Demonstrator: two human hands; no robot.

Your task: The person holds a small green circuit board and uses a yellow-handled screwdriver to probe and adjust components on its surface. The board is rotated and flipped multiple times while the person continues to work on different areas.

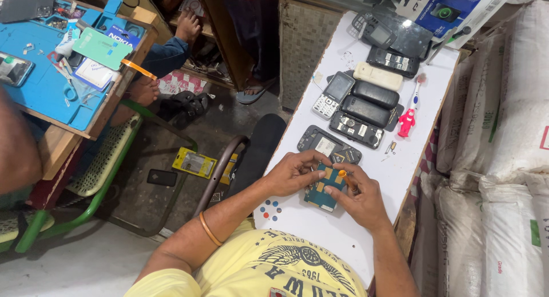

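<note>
My left hand (294, 172) presses on the top edge of a small teal phone board (323, 189) that lies on the white table (343, 228). My right hand (360, 197) grips a small screwdriver with an orange handle (345, 178), its tip down on the board. Just beyond my hands lies an opened dark phone shell (326, 145). Further back, several keypad phones and back covers (366, 105) lie in a loose row.
A red-handled toothbrush (408, 121) and small loose parts (390, 147) lie near the table's right edge. White sacks (503, 159) are stacked at the right. At the left stand a wooden desk with a blue mat (43, 88), a green chair (103, 177) and another person's feet (146, 91).
</note>
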